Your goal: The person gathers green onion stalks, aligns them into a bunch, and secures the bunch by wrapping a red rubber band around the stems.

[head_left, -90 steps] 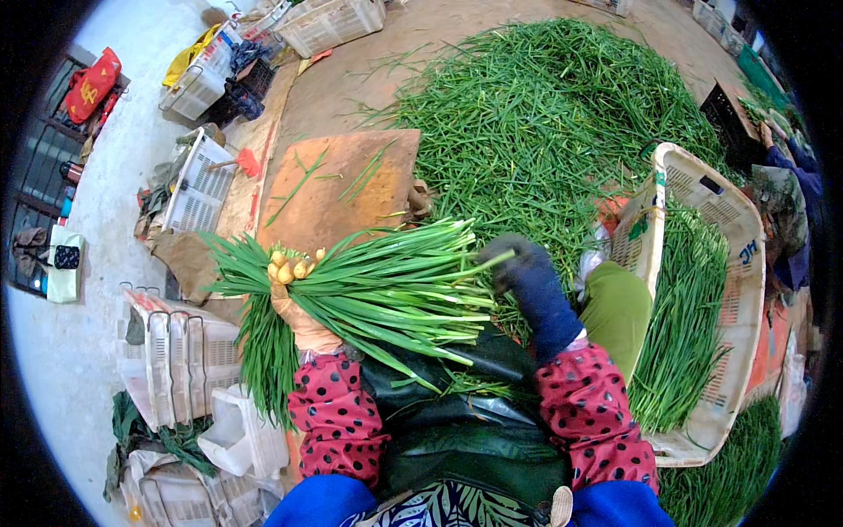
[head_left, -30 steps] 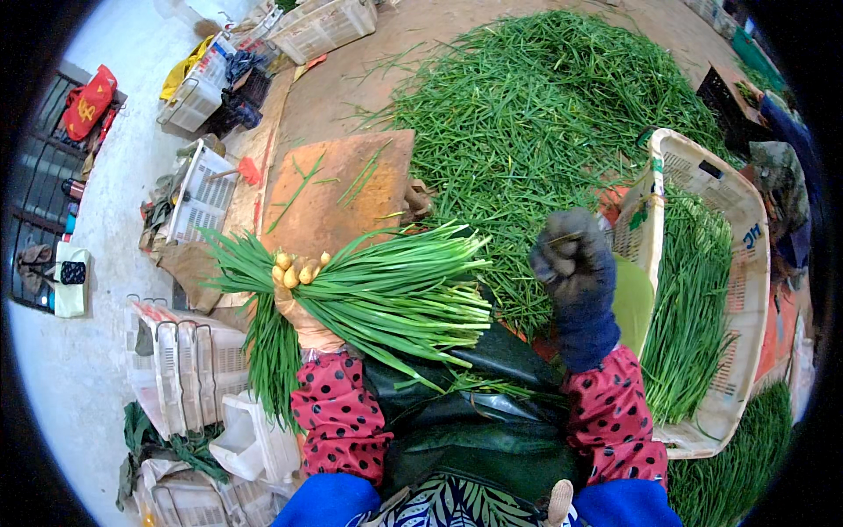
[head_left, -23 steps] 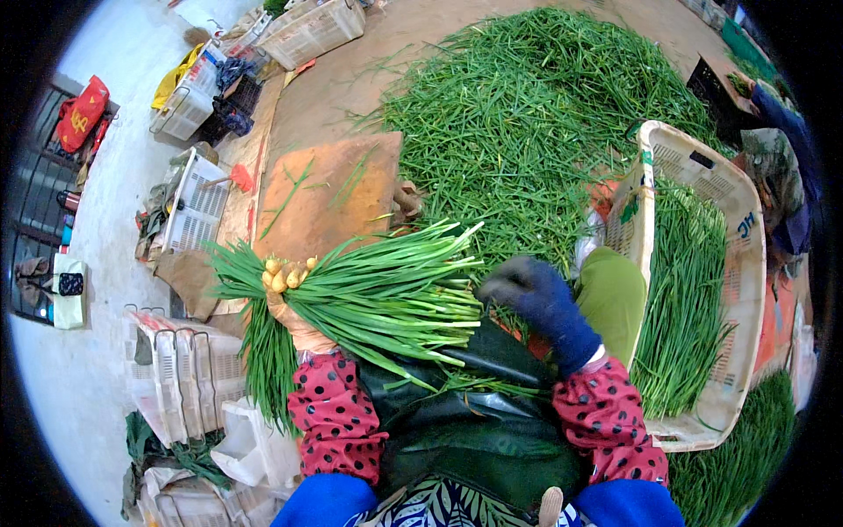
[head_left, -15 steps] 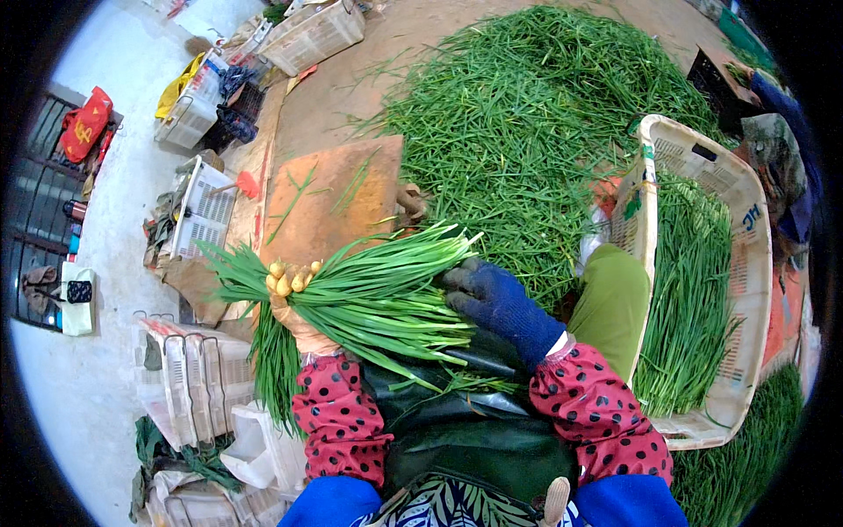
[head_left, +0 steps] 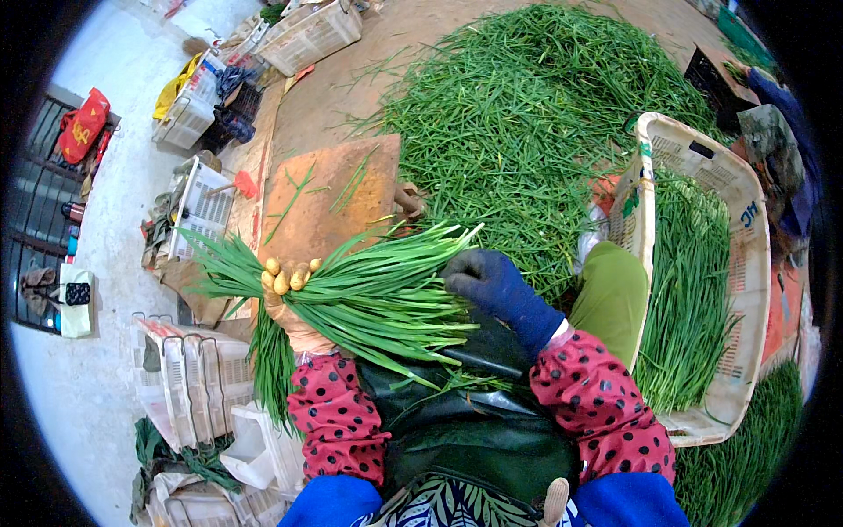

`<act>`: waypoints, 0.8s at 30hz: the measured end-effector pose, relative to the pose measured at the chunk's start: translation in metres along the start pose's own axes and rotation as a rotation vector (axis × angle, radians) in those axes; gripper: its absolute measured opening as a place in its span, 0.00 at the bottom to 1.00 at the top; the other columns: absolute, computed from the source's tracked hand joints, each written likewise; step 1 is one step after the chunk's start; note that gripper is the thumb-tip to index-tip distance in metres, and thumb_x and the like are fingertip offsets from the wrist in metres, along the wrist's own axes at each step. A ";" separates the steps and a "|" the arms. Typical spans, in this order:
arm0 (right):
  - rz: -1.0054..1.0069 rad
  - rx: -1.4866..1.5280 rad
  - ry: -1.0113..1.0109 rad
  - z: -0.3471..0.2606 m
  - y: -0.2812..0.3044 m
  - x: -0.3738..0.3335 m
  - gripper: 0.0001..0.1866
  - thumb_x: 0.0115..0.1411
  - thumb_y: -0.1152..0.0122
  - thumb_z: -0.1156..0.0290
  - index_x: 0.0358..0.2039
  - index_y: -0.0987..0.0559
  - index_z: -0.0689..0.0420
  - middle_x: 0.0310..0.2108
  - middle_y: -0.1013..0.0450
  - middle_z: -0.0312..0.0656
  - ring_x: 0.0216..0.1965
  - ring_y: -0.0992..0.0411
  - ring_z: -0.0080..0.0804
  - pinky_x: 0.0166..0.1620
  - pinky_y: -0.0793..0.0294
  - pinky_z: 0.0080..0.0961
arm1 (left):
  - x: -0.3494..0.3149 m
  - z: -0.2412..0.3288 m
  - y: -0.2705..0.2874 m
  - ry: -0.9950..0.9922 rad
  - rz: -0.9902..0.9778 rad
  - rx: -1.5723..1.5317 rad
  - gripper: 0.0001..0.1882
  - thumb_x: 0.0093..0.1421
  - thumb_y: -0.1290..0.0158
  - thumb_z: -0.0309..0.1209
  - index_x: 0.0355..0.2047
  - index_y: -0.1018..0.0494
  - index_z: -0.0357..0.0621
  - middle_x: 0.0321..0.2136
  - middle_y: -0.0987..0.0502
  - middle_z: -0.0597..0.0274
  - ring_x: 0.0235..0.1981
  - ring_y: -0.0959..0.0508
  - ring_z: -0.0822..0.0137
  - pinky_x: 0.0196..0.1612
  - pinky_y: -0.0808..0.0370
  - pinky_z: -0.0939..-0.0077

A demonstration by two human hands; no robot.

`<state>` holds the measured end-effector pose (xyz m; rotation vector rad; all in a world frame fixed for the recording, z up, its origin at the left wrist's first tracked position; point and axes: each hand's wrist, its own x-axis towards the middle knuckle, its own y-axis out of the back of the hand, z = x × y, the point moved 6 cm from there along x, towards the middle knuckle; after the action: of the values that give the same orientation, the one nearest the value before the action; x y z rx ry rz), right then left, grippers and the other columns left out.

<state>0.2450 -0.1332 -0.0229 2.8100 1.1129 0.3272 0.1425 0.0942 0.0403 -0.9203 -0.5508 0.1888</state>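
Observation:
My left hand (head_left: 290, 294), in a tan rubber glove, is shut around a thick bundle of long green leaves (head_left: 369, 294) held flat over my lap, with the glove's fingertips showing on top. The bundle's cut ends fan out to the left and its tips point right. In a dark blue glove, my right hand (head_left: 488, 279) rests on the right end of the bundle with its fingers curled over the leaf tips. Both sleeves are red with black dots. A black apron (head_left: 474, 422) covers my lap under the bundle.
A large heap of loose green leaves (head_left: 536, 123) lies ahead on the floor. A brown board (head_left: 329, 198) sits just beyond the bundle. A white plastic crate (head_left: 742, 263) holding more leaves stands at right. Several crates (head_left: 198, 378) and bags lie at left.
My right hand, raised over the heap a second ago, has come down and left onto the bundle's right end. The left hand and bundle have stayed in place.

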 end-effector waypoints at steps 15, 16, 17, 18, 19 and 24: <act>-0.006 -0.156 0.208 -0.005 -0.013 -0.013 0.13 0.49 0.44 0.62 0.31 0.23 0.57 0.29 0.30 0.46 0.33 0.32 0.44 0.39 0.33 0.36 | -0.005 0.007 0.021 -0.046 0.139 0.066 0.09 0.60 0.55 0.37 0.36 0.29 0.47 0.19 0.31 0.77 0.27 0.30 0.75 0.49 0.36 0.68; -0.058 -0.117 0.163 -0.005 -0.020 -0.011 0.13 0.49 0.44 0.61 0.31 0.23 0.57 0.30 0.30 0.48 0.34 0.32 0.46 0.39 0.33 0.36 | -0.005 0.006 0.015 -0.052 0.145 0.073 0.09 0.60 0.55 0.37 0.36 0.29 0.47 0.19 0.31 0.77 0.27 0.30 0.75 0.49 0.36 0.67; -0.036 -0.079 0.040 -0.001 -0.021 -0.011 0.12 0.49 0.44 0.62 0.29 0.23 0.58 0.29 0.30 0.49 0.34 0.32 0.45 0.38 0.33 0.36 | -0.004 0.005 0.012 -0.051 0.147 0.085 0.09 0.60 0.55 0.36 0.36 0.29 0.47 0.19 0.31 0.77 0.27 0.30 0.75 0.48 0.36 0.67; -0.029 -0.090 0.023 -0.004 -0.020 -0.011 0.12 0.48 0.43 0.63 0.29 0.23 0.58 0.28 0.30 0.48 0.33 0.32 0.45 0.37 0.33 0.36 | -0.002 0.003 0.010 -0.050 0.150 0.096 0.09 0.60 0.55 0.36 0.36 0.29 0.47 0.19 0.31 0.77 0.27 0.29 0.75 0.48 0.36 0.67; -0.022 -0.104 0.005 -0.007 -0.019 -0.010 0.12 0.47 0.43 0.64 0.28 0.24 0.59 0.28 0.29 0.48 0.32 0.32 0.45 0.37 0.33 0.36 | -0.001 0.002 0.009 -0.049 0.153 0.104 0.09 0.60 0.55 0.36 0.36 0.30 0.48 0.19 0.31 0.77 0.27 0.29 0.75 0.47 0.35 0.67; -0.118 0.176 -0.117 -0.008 -0.014 -0.016 0.11 0.48 0.42 0.66 0.27 0.26 0.61 0.23 0.30 0.41 0.28 0.30 0.31 0.32 0.32 0.28 | -0.001 0.004 0.019 -0.010 0.156 0.123 0.08 0.60 0.56 0.36 0.34 0.31 0.48 0.18 0.33 0.78 0.26 0.30 0.76 0.46 0.35 0.67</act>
<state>0.2226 -0.1344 -0.0202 2.8502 1.3344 0.0564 0.1409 0.1084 0.0268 -0.8431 -0.4714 0.3641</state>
